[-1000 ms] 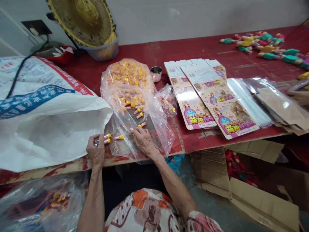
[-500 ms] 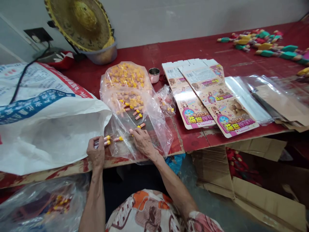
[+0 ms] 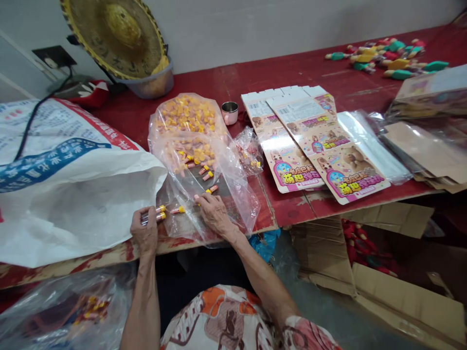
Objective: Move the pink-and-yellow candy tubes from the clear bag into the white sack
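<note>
My left hand [image 3: 145, 232] is closed around a pair of small dark tubes with yellow caps [image 3: 160, 213], at the mouth of a white woven sack [image 3: 91, 204]. My right hand [image 3: 216, 214] rests on the clear plastic bag [image 3: 241, 204], its fingers drawn together. A bit of yellow shows by its fingertips, seemingly the cap of another tube mostly hidden by the hand. Just beyond lies a loose yellow-capped tube [image 3: 212, 188], and another tube [image 3: 177, 209] lies between the hands. Many more yellow-capped tubes [image 3: 189, 114] fill the far end of the bag.
Printed cards [image 3: 350, 170] lie right of the bag, with clear sleeves [image 3: 372, 141] beside them. A pink cup [image 3: 229, 113] and a small clear bag [image 3: 249, 151] stand nearby. An open carton [image 3: 328, 253] sits below the table edge. A straw hat [image 3: 116, 34] leans behind.
A stack of printed cards has come into place at the far right, over the spot beside the colourful toys. Both hands have stayed almost still; the view has shifted slightly.
</note>
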{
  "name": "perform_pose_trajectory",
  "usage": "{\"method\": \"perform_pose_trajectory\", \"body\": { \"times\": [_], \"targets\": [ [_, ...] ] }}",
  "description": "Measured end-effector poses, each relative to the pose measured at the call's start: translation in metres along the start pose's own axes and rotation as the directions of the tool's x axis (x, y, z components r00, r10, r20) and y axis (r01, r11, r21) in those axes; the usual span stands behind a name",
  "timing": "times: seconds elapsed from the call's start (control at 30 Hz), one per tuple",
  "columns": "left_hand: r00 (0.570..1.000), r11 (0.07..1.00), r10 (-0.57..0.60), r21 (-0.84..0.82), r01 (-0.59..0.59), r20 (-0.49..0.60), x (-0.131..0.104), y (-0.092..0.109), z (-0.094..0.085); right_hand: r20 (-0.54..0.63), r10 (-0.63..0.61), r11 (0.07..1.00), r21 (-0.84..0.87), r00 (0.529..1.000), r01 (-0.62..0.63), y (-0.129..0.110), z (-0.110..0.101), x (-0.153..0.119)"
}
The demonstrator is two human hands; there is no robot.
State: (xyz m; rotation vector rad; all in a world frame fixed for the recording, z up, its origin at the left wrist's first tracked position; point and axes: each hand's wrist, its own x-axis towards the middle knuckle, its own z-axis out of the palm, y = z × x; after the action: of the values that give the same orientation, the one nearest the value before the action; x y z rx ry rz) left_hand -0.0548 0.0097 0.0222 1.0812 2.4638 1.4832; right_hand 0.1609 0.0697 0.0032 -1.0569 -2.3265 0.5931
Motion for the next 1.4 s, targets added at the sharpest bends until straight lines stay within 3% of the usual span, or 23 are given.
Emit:
{"method": "perform_pose_trajectory", "body": {
  "times": [0.43, 0.97, 1.23, 1.4],
  "targets": [
    [1.0, 1.0, -0.007, 0.015, 0.007, 0.012, 0.003, -0.012, 0.001, 0.011, 0.0, 1.0, -0.015, 1.0, 0.0, -0.001, -0.001, 0.0],
    [1.0, 1.0, -0.016, 0.003, 0.016, 0.022, 0.003, -0.013, 0.0, 0.018, 0.003, 1.0, -0.02, 1.0, -0.002, -0.002, -0.002, 0.001],
    [1.0, 1.0, 0.007, 0.019, -0.007, 0.002, 0.0, -0.003, 0.0, 0.017, 0.001, 1.0, -0.027, 1.0, -0.001, -0.001, -0.001, 0.0],
    [1.0, 1.0, 0.002, 0.025, -0.003, 0.022, 0.001, -0.011, 0.0, 0.012, 0.002, 1.0, -0.023, 1.0, -0.002, 0.0, 0.0, 0.001]
  ]
}}
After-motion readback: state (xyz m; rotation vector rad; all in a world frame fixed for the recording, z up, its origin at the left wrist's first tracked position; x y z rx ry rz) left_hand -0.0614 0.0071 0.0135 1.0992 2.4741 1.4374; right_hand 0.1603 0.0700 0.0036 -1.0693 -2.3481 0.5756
